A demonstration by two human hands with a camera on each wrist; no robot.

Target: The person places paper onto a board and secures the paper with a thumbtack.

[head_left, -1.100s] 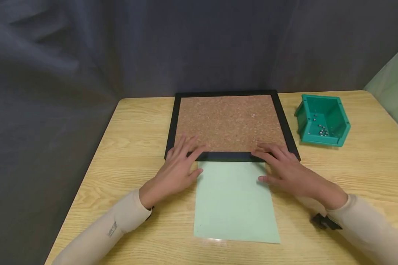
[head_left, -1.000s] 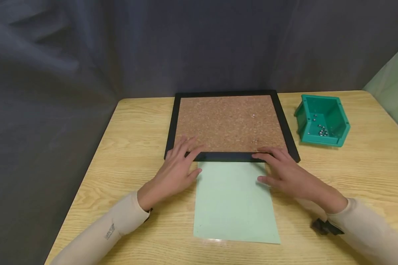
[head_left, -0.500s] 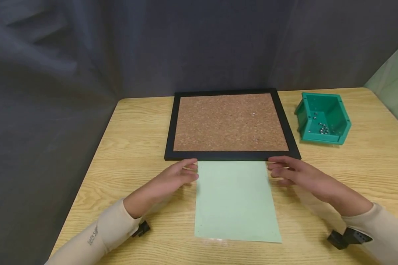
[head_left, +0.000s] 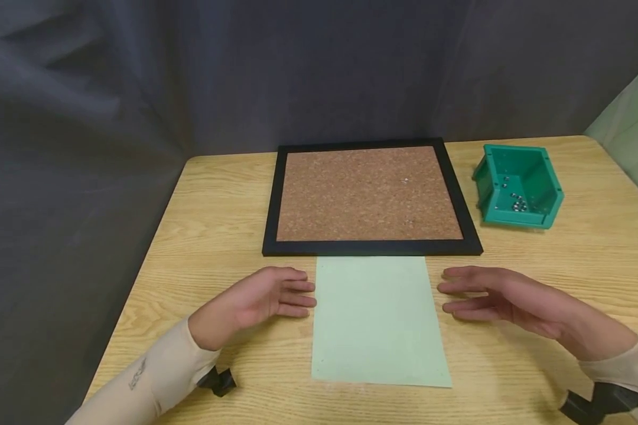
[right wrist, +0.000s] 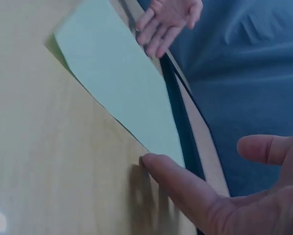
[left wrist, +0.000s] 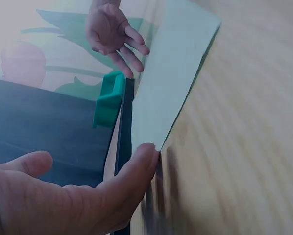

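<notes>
The pale green sheet (head_left: 380, 321) lies flat, its far edge touching the cork board (head_left: 369, 198). Left hand (head_left: 260, 298) and right hand (head_left: 502, 298) flank the sheet, fingers straight, holding nothing. Advisable: catch both side edges evenly, lift without creasing.

Paper sheet (head_left: 380, 319) lay on table (head_left: 563, 260) before cork board (head_left: 369, 195) — bin (head_left: 518, 186) right of board, hands flanking sheet.
</notes>
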